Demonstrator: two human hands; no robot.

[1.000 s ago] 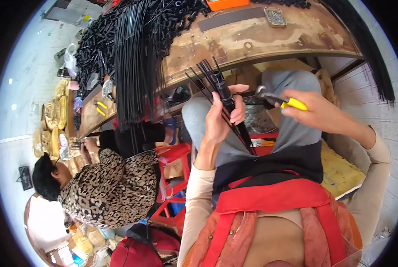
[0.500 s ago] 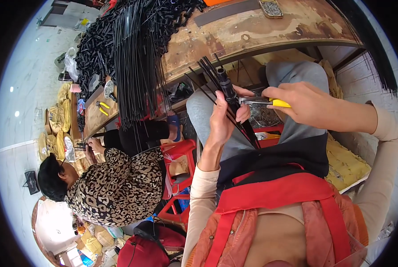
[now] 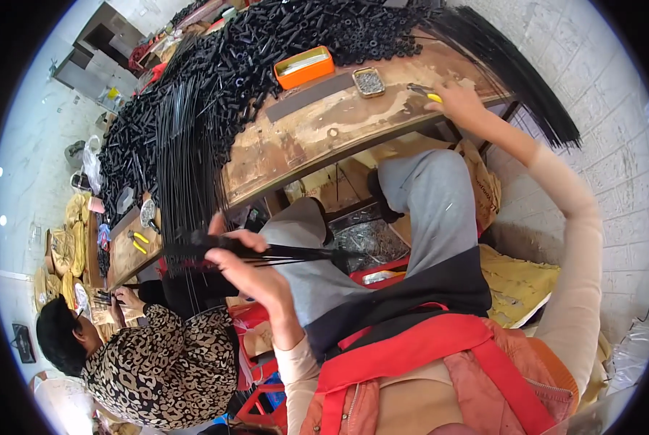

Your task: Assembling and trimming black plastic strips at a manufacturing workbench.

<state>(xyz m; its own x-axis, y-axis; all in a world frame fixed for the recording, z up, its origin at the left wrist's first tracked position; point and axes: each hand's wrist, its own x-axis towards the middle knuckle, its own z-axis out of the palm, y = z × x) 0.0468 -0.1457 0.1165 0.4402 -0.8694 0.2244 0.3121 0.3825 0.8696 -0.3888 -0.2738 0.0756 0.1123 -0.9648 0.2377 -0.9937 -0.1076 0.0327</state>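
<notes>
My left hand (image 3: 255, 272), blurred by motion, is to the left of my knees with a black tubular part and thin black rods (image 3: 295, 252) between thumb and fingers. The tubular end is smeared and overlaps the hanging rods behind it. Out at the right of the wooden table (image 3: 303, 152), my right hand (image 3: 461, 103) has its fingers closed on the yellow handle of a pair of pliers (image 3: 427, 93). The pliers' metal jaws point left, low over the tabletop. Whether they touch the wood I cannot tell.
A small dish of metal bits (image 3: 369, 83), a dark flat strip (image 3: 308, 99) and an orange box (image 3: 303, 67) lie on the table. Black tubes (image 3: 230, 58) are heaped behind. Long rods (image 3: 513, 72) overhang the right end. A co-worker (image 3: 158, 362) sits at left near yellow-handled pliers (image 3: 139, 241).
My right hand has carried the pliers away from the black part, up and over the table. My left hand has moved left with the part, which has turned from steep to nearly level.
</notes>
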